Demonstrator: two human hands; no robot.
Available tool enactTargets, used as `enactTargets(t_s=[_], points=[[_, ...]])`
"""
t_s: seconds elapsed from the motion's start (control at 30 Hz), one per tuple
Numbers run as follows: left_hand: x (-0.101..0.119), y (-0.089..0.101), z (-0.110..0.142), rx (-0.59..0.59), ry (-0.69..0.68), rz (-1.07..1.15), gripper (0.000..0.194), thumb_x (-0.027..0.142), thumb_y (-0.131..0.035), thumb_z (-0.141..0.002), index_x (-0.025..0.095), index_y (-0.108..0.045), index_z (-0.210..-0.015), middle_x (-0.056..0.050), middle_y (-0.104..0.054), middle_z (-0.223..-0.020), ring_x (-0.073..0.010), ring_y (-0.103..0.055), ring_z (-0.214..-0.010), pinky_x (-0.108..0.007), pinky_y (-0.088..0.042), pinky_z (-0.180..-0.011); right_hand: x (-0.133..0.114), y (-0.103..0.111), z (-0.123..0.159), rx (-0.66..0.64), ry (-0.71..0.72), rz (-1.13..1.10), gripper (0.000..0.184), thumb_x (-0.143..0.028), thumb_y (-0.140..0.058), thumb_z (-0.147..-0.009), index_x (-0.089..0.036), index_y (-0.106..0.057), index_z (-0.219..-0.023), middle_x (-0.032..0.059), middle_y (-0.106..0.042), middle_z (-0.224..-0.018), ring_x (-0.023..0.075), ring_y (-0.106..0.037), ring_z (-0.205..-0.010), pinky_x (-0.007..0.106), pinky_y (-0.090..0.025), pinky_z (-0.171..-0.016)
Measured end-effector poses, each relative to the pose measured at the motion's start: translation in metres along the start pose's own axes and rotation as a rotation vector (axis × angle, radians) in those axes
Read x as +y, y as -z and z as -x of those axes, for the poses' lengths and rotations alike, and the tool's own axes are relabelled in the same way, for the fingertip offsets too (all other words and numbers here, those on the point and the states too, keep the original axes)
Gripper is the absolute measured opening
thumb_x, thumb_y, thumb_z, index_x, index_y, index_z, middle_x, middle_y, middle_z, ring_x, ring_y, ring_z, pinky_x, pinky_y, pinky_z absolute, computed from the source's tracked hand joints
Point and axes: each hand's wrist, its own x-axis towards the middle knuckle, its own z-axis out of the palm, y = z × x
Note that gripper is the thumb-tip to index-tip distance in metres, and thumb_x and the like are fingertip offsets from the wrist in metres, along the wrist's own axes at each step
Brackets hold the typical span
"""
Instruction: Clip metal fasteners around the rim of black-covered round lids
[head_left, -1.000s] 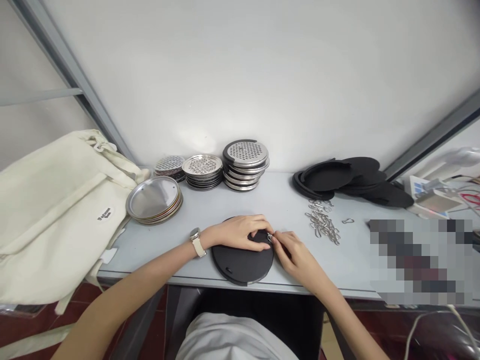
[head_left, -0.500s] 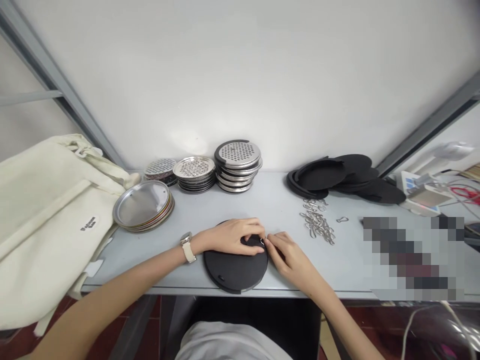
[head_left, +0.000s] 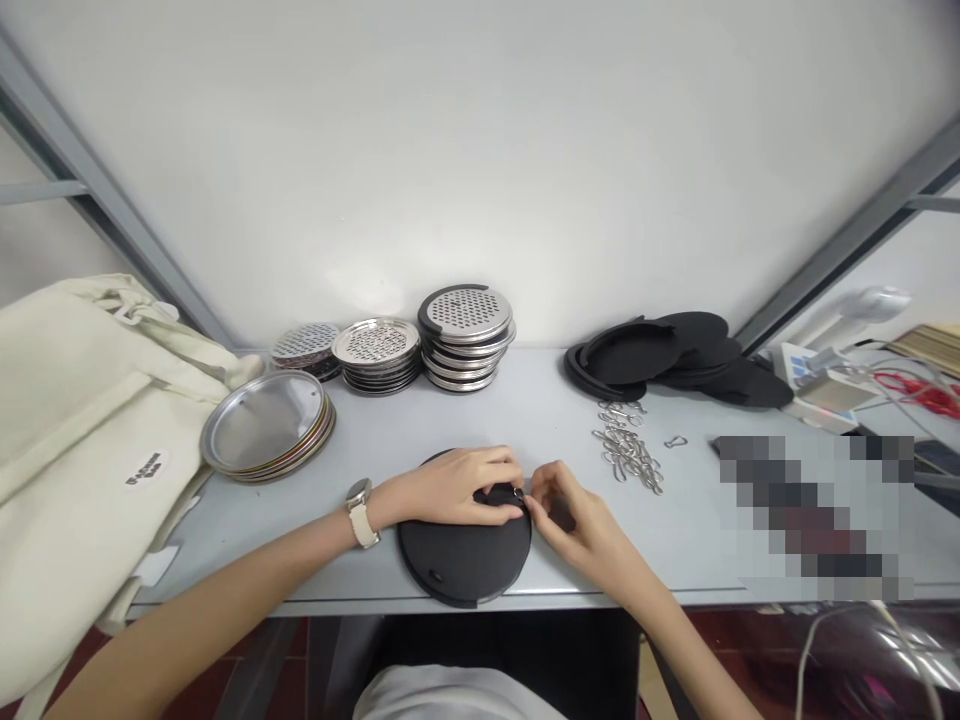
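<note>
A pale grey worktop carries a flat black disc near its front edge. Straight behind the disc stands a tall stack of perforated metal plates; behind it to the left are two lower stacks. Nearer, to the disc's left, lie plain metal plates, stacked. Right of the disc and behind are loose metal clips; farther back on that side, piled black pieces.
</note>
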Motion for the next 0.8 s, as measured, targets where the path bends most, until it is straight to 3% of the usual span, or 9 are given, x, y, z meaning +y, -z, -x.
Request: enactTargets(t_s=[0.37,0.8], points=[[0.0029,0.0007,0.0004,-0.005,0.022,0.044,0.017,0.031,-0.053,-0.089,0.019,-0.057,-0.1,-0.004,-0.055,-0.098,-0.0123,-0.052,-0.075,-0.024,-0.041,-0.071,0.0038,-0.0012,0.0016,0.01,-0.015,0.154,0.028,-0.029,-0.043,-0.095,-0.021,-0.042,-0.069,-0.0015,-0.048,-0.066,0.0154,-0.05,-0.067,0.027,-0.04,-0.062],[0.0017,0.0011,0.0005,-0.007,0.004,0.037,0.017,0.031,-0.054,-0.089,0.019,-0.059,-0.1,-0.004,-0.056,-0.097,-0.0131,-0.052,-0.077,-0.024,-0.041,-0.073,-0.0017,0.0017,0.001,-0.025,-0.024,0.041,0.015,-0.028,-0.039,-0.097,-0.022,-0.049,-0.087,0.0005,-0.058,-0.079,0.0161,-0.054,-0.075,0.027,-0.043,-0.07]])
